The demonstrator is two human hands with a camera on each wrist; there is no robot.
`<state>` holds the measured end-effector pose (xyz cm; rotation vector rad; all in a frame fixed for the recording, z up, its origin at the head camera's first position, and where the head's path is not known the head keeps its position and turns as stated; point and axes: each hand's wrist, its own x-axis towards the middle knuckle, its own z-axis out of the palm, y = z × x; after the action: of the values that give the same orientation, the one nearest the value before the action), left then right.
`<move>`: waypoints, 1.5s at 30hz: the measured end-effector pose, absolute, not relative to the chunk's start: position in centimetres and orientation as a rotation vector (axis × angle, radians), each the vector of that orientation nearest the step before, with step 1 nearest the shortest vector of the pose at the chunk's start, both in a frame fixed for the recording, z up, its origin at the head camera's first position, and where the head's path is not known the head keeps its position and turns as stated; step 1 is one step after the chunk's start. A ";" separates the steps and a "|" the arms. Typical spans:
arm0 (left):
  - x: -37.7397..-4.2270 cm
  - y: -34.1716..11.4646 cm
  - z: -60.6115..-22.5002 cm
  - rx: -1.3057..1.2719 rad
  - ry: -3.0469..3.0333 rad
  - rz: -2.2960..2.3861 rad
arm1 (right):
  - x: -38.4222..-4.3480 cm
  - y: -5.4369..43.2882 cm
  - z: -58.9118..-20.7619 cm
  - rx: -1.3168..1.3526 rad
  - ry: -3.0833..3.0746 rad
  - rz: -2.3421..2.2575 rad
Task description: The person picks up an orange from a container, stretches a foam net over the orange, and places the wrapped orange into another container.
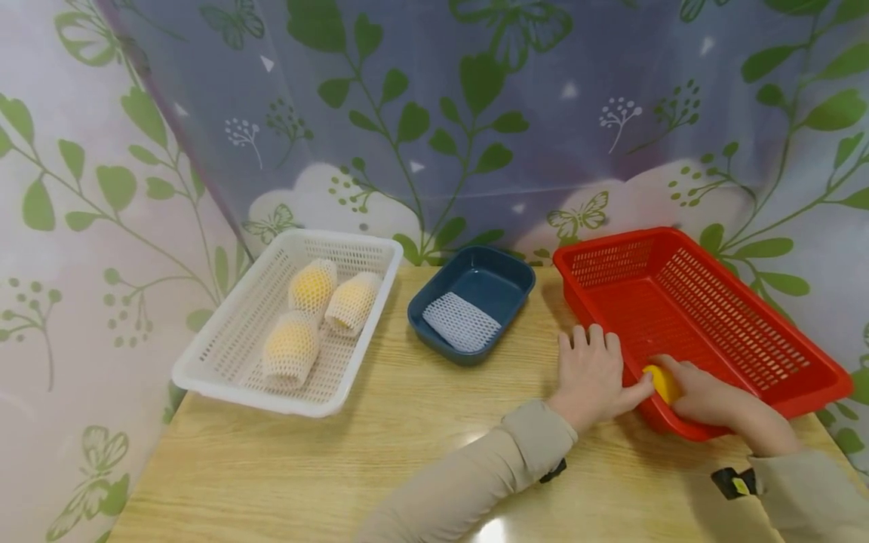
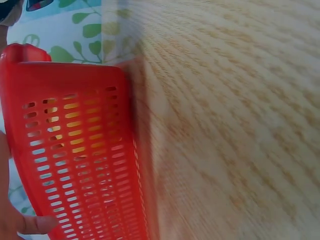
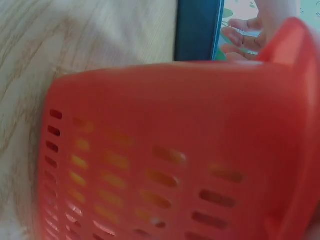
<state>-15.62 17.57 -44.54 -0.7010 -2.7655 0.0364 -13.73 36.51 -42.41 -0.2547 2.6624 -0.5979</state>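
Note:
In the red basket's point(image 1: 801, 396) near-left corner, my right hand point(image 1: 706, 394) holds a smooth yellow fruit point(image 1: 664, 383), mostly covered by the hand. Yellow also shows through the basket's slots in both wrist views. My left hand point(image 1: 591, 369) is by the basket's left rim, fingers extended and spread, its thumb point(image 2: 37, 225) pointing toward the fruit. Whether that thumb touches the fruit is unclear. A white foam net point(image 1: 462, 322) lies flat in the dark blue tray point(image 1: 505, 260), left of the hands.
On the left, a white basket point(image 1: 210, 347) contains three yellow fruits in white foam nets, among them a front one point(image 1: 290, 351). All containers stand on a wooden table point(image 1: 407, 437). A patterned cloth point(image 1: 434, 98) hangs behind it.

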 end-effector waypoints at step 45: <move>-15.6 8.9 -42.9 -1.346 -2.635 -1.130 | -11.6 36.3 -35.9 -0.178 3.014 -0.745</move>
<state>-15.61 8.93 -42.94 -1.3461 -2.6353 -1.1301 -11.61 36.31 -35.88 -0.1778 3.0142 -0.7453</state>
